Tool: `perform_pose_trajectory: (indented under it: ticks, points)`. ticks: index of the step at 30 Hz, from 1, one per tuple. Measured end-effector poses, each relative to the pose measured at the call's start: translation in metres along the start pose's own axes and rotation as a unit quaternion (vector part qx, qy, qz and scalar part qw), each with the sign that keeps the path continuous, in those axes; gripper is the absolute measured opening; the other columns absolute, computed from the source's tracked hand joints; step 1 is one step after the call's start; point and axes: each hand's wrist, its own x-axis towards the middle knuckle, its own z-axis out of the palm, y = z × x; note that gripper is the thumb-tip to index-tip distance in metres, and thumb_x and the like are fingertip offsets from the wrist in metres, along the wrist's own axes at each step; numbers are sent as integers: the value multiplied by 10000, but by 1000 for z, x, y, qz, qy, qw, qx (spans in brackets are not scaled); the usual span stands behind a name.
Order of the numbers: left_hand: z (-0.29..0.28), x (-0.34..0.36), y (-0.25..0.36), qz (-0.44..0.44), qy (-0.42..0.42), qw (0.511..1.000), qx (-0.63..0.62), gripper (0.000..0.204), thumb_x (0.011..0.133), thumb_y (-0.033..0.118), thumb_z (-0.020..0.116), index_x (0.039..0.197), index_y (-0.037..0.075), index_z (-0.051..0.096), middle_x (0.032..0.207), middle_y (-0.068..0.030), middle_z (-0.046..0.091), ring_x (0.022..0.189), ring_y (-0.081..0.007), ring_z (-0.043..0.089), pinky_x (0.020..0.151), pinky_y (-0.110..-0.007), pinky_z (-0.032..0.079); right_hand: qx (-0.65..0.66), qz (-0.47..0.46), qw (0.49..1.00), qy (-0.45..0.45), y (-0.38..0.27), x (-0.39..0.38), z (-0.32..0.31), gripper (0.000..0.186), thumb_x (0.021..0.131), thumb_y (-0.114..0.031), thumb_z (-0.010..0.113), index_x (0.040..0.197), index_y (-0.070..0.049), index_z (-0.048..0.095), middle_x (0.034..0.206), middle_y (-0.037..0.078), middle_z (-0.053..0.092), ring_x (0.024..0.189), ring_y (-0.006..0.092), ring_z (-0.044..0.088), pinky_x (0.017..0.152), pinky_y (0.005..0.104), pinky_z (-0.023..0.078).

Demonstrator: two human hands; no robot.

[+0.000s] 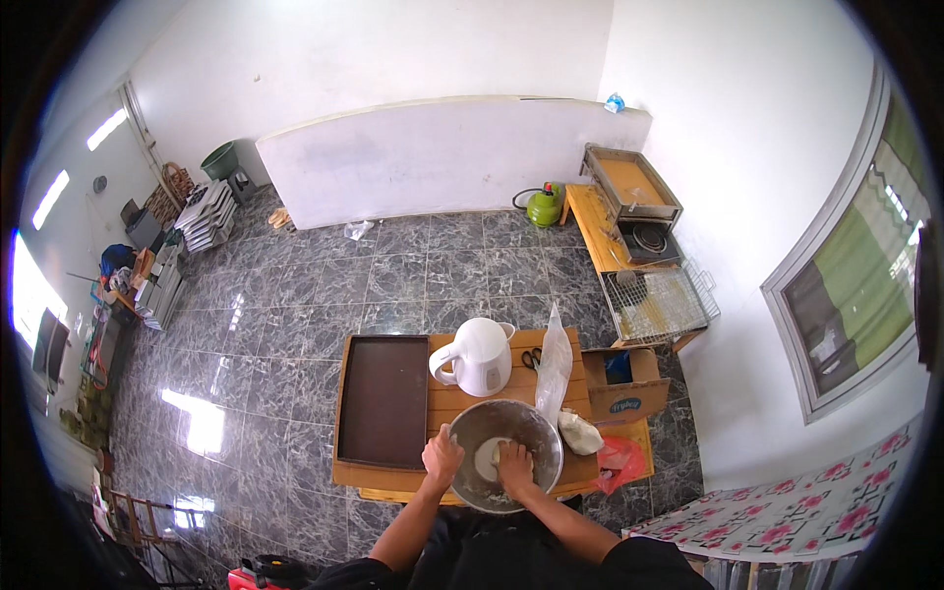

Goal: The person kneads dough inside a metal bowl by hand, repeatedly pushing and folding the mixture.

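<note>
Steel bowl (pixel 506 433): right hand (pixel 514 466) presses dough (pixel 487 457).

**Crowded right side, open strip at the front left**

The metal bowl (pixel 505 454) fills the table's front middle. Just behind it the white kettle (pixel 477 356) blocks a straight reach forward. The dark tray (pixel 383 399) covers the left part, low and flat, so a hand can pass over it. To the right, the upright clear bag (pixel 554 369), the white bag (pixel 580 433) and the cardboard box (pixel 623 385) crowd the way.
</note>
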Motion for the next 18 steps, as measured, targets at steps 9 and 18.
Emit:
perform_pose_trajectory:
  ticks: [9,18]
  points:
    - [-2,-6,0,-21,12,999,-22,287,805,182,591,1087,127,579,814,-215,682,791,-432,657,703,-538,516,173,44,979,102,-10,5,-38,264,899,-212,543,1071,-19,596,854,267,652,818,459,634,764,531,502]
    - [-1,-2,-2,1,-11,1000,-8,266,825,215,596,1078,135,577,809,-220,677,788,-442,649,713,-536,513,301,-76,939,145,-20,-4,-49,247,853,-305,643,990,-116,724,1118,207,647,1017,373,617,879,459,488]
